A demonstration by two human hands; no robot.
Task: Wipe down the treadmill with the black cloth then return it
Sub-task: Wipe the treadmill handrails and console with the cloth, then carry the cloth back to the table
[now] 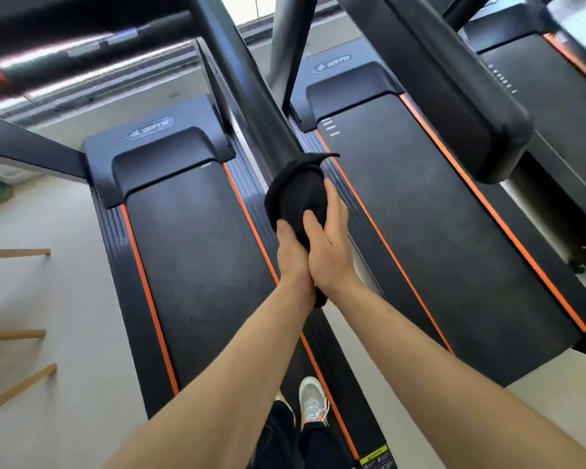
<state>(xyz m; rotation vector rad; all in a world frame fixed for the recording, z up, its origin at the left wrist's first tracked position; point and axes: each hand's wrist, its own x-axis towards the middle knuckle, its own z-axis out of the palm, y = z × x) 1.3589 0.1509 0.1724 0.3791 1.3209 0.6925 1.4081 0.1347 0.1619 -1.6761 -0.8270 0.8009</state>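
I count three treadmills side by side: one on my left (197,252), one in the middle (437,231), and a third (555,96) only partly in view at the far right. There is one black cloth (296,198), and I have two hands on it, my left hand (293,255) and my right hand (332,245). Two logo badges show, one on the left motor cover (150,128) and one on the middle cover (332,63). Three wooden bars (14,253) stick in from the left edge. I can see one shoe clearly (313,401).

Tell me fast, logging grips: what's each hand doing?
Left hand: closed on the black cloth.
Right hand: closed on the same cloth, wrapped around the handrail.
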